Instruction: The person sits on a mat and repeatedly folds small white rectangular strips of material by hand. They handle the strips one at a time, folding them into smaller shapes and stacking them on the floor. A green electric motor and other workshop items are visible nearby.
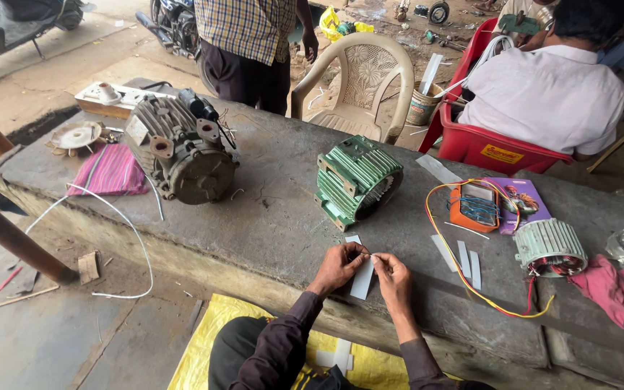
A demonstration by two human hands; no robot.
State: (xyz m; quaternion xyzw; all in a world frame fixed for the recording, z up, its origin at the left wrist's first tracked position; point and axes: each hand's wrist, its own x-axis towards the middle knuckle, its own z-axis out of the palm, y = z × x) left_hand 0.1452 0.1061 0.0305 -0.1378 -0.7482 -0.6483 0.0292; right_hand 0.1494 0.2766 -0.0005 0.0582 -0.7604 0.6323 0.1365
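Note:
My left hand [339, 266] and my right hand [391, 274] meet at the near edge of a grey stone slab [276, 209]. Both pinch the top of a thin white paper strip [362, 279] that hangs down between them. Just beyond my hands stands a green ribbed motor housing [356, 180], open end turned right. Several more white strips [462, 258] lie to the right of my right hand.
A large grey motor [182, 148] and pink cloth [110, 170] sit at the left. A small green stator [549, 248] with red and yellow wires [471, 285], an orange meter [474, 206] lie right. One person stands behind; another sits on a red chair [496, 148]. A yellow sack [204, 339] lies under me.

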